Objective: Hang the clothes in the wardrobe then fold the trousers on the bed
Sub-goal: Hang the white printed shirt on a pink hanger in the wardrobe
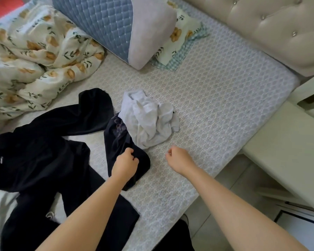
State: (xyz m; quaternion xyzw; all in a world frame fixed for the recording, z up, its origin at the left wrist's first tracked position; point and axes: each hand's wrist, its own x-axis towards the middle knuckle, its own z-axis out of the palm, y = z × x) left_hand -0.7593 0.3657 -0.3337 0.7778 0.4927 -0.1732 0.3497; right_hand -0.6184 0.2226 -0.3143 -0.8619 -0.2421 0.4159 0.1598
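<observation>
Dark trousers (44, 142) lie spread and twisted on the left half of the bed (215, 105). My left hand (125, 164) grips the end of one dark trouser leg near the bed's middle. A crumpled white garment (149, 120) lies just beyond that leg end, partly over it. My right hand (178, 159) hovers above the patterned sheet to the right of the white garment, fingers curled, holding nothing. More dark cloth (35, 223) lies at the near left.
A floral duvet (35, 57) is bunched at the far left. A blue quilted pillow (116, 28) and a floral pillow (179, 37) lie by the tufted headboard (270, 28). A white bedside cabinet (288, 147) stands at the right, over tiled floor (234, 182).
</observation>
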